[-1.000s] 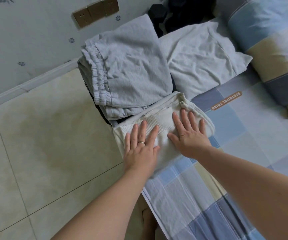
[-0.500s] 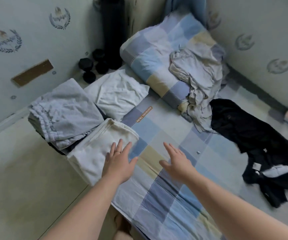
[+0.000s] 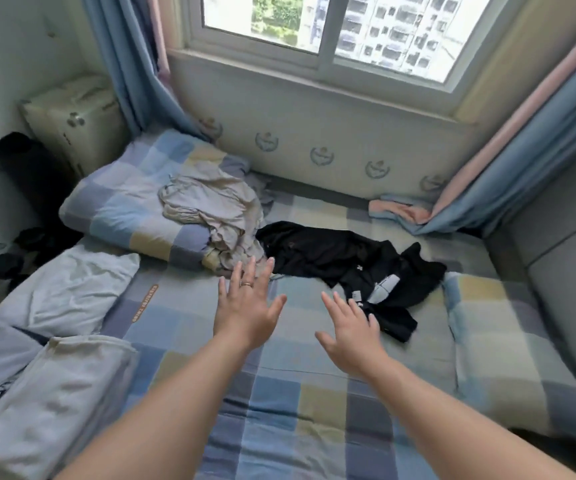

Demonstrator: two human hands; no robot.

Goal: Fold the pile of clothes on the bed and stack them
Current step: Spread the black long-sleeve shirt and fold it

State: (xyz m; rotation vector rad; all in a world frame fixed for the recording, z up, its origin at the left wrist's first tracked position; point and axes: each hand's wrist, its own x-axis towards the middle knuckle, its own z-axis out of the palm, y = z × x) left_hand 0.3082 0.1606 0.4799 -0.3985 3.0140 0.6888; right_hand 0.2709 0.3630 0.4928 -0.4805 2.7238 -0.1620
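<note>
Left hand (image 3: 246, 306) and right hand (image 3: 352, 332) hover empty with fingers spread above the bed (image 3: 279, 393), near the crumpled black garment (image 3: 331, 251); best to pinch two corners, lift and shake it flat before folding.

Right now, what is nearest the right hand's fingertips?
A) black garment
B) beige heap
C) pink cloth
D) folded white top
A: the right hand, fingers straight, overlaps the near edge of the black garment; the beige heap lies beyond the left hand.

Daylit window (image 3: 331, 26), blue curtains (image 3: 134, 64)
</note>
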